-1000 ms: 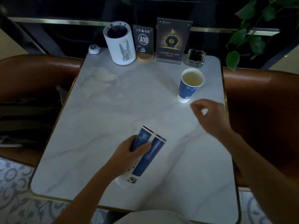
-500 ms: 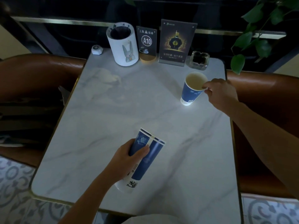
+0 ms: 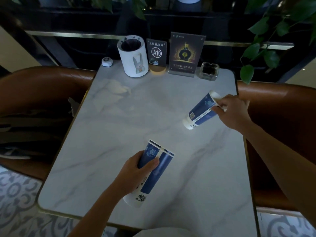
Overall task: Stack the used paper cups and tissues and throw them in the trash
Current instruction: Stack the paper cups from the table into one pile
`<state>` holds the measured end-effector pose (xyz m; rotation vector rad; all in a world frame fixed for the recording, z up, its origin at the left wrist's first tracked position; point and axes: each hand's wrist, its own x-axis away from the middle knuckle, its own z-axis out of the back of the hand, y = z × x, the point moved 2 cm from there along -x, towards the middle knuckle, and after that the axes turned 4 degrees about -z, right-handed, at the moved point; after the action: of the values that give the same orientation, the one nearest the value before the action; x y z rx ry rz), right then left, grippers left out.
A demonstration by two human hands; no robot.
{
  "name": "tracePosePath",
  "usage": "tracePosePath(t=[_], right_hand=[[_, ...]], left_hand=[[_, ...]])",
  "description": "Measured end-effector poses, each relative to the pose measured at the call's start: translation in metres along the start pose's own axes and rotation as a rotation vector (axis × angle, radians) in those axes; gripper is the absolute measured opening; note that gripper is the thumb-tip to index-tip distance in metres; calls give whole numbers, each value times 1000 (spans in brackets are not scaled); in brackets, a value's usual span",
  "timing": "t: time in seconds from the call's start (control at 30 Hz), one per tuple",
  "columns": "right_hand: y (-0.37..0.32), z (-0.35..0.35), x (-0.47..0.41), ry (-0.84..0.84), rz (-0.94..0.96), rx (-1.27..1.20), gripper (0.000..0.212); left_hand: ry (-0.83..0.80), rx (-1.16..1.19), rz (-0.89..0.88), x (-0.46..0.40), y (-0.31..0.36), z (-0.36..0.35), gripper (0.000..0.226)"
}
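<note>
My left hand (image 3: 136, 170) grips a stack of blue and white paper cups (image 3: 153, 170), tilted with the rims pointing up and to the right, over the near part of the marble table (image 3: 119, 134). My right hand (image 3: 230, 112) holds a single blue paper cup (image 3: 201, 110) by its rim at the table's right side. That cup is lifted and tipped, its base pointing down to the left. A crumpled tissue (image 3: 118, 88) lies on the table at the far left.
Along the table's far edge stand a white cylindrical holder with a rabbit picture (image 3: 133, 56), an A10 table sign (image 3: 156, 55), an acrylic advert stand (image 3: 185, 55), a glass ashtray (image 3: 208, 70) and a small white call button (image 3: 107, 61). Brown leather seats flank both sides.
My right hand reached the lone cup, took it by the rim, then lifted and tipped it. The left hand kept the cup stack nearly still.
</note>
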<state>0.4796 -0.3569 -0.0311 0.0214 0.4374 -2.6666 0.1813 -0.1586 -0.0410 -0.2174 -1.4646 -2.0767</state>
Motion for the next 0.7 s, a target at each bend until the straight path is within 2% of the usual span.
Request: tracePosePath(t=[0.17, 0.43, 0.63, 0.7], right_hand=[[-10, 15, 36, -159, -44, -300, 24], [-40, 45, 82, -277, -90, -703, 22], [-59, 51, 96, -286, -92, -882, 20], [-65, 50, 103, -314, -95, -917, 20]], left_hand=[[3, -42, -12, 8, -5, -3, 21], [-57, -51, -6, 31, -19, -8, 44], [-138, -94, -17, 39, -19, -11, 47], [-148, -89, -23, 43, -19, -12, 43]])
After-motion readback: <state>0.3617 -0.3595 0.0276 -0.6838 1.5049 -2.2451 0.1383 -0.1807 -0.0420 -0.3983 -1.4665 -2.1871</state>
